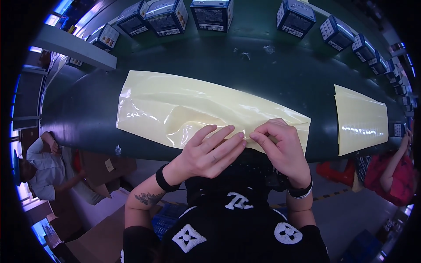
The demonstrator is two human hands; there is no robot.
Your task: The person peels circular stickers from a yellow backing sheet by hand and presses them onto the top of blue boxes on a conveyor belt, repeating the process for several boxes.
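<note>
A large pale yellow glossy sheet (197, 94) lies across the dark green table in front of me, its surface rippled and its near part buckled upward. My left hand (208, 153) rests on the sheet's near edge with the fingers stretched out and slightly apart. Close beside those fingertips, my right hand (280, 147) is closed in a pinch at the same edge, thumb against curled fingers. The exact bit between them is mostly hidden.
A stack of similar yellow sheets (362, 120) lies to the right. Several dark blue boxes (212, 15) line the table's far side. Clear plastic scraps (244, 55) lie beyond the sheet. A grey metal post (72, 47) stands at the left. Other people (48, 171) are at both sides.
</note>
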